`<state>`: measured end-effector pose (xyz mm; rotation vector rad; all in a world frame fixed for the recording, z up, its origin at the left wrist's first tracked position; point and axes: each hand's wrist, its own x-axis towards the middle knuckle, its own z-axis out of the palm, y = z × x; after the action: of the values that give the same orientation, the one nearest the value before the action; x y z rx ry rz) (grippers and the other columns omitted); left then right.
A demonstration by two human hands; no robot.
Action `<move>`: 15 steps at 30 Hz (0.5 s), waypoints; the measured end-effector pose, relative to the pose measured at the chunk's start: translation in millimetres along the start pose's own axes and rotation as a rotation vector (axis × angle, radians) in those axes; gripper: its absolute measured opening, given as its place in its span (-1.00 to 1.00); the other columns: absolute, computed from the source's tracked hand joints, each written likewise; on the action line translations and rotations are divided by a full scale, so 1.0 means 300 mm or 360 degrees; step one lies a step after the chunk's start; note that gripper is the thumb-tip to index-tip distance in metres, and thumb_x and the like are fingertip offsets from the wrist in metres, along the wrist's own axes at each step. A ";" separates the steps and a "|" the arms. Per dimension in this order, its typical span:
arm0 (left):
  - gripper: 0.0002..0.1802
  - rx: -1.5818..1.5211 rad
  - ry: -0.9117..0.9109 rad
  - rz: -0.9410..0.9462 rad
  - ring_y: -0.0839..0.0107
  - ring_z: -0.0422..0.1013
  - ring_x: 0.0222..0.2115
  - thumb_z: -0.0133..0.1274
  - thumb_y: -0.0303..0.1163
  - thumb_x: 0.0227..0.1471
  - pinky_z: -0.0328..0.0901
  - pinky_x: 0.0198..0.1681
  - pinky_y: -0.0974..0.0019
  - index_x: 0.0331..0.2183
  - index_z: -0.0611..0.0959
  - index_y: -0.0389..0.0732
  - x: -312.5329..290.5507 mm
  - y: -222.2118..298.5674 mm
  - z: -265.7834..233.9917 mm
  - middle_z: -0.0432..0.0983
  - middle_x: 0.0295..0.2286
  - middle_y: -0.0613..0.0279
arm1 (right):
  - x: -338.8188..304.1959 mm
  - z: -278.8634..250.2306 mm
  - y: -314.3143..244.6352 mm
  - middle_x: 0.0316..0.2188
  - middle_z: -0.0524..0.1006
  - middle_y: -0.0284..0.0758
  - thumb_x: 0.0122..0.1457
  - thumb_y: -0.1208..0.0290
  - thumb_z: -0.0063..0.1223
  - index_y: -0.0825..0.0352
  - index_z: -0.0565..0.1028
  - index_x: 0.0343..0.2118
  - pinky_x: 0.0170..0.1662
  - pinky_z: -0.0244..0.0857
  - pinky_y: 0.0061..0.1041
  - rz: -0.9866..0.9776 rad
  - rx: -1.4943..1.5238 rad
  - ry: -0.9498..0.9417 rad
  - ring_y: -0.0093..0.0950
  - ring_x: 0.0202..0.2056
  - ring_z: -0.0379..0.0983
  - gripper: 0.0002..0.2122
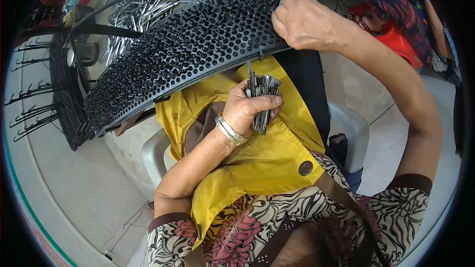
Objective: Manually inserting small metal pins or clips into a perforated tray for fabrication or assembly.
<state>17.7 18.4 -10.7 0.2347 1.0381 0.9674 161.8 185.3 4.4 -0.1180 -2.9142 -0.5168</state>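
Observation:
My left hand [247,106] is closed around a bundle of thin, flat metal strips [261,85], held over my yellow apron. The bundle stands roughly upright, its strips poking out above and below the thumb. A long black perforated tray [217,66] with many round holes lies in front of me. Most of its holes are filled with dark pieces standing on end; a band along the near edge and right end shows bare holes. My right hand [309,22] is at the tray's right end, fingers curled in a pinch. What sits between those fingertips is hidden.
Beyond the tray lies a loose heap of shiny metal strips [136,7]. A black rack with hooked wires [64,89] stands at the left. A black curved bar [106,30] arches over the heap. Another person [403,15] sits near a red chair [398,44] at upper right.

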 end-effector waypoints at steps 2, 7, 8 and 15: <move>-0.72 0.0005 0.0011 -0.0003 0.47 0.34 -0.71 0.12 -0.68 -0.30 0.23 -0.67 0.46 -0.42 0.45 -0.32 0.000 -0.002 -0.004 0.44 -0.62 0.19 | 0.014 -0.013 0.010 -0.64 0.33 -0.32 -0.20 0.42 -0.09 0.41 0.38 -0.59 -0.46 0.23 -0.49 -0.0106 -0.0014 -0.0218 -0.40 -0.50 0.31 -0.86; -0.72 -0.0053 -0.0001 -0.0002 0.46 0.34 -0.71 0.12 -0.68 -0.30 0.24 -0.66 0.45 -0.42 0.45 -0.32 0.003 -0.004 -0.015 0.44 -0.62 0.19 | 0.018 -0.021 0.033 -0.66 0.33 -0.32 -0.19 0.43 -0.08 0.40 0.36 -0.60 -0.47 0.22 -0.49 -0.0164 0.0071 0.0004 -0.40 -0.53 0.31 -0.87; -0.72 -0.0059 0.0002 0.0003 0.46 0.34 -0.71 0.12 -0.68 -0.30 0.24 -0.66 0.45 -0.42 0.45 -0.32 0.001 -0.002 -0.016 0.44 -0.62 0.19 | 0.016 -0.022 0.038 -0.65 0.35 -0.31 -0.18 0.47 -0.05 0.41 0.37 -0.58 -0.48 0.22 -0.48 -0.0132 0.0200 0.0134 -0.39 -0.54 0.32 -0.88; -0.74 -0.0101 -0.0017 -0.0001 0.46 0.35 -0.70 0.11 -0.67 -0.29 0.24 -0.66 0.45 -0.42 0.45 -0.30 0.001 0.003 -0.027 0.43 -0.62 0.20 | -0.026 -0.067 -0.002 -0.55 0.45 -0.40 -0.01 0.56 0.02 0.44 0.45 -0.42 -0.46 0.24 -0.72 0.1469 0.1144 0.1045 -0.66 -0.56 0.35 -0.91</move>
<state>10.7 16.9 -14.7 0.1867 0.9962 0.9960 172.6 177.3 21.3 -0.9059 -1.9265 0.5341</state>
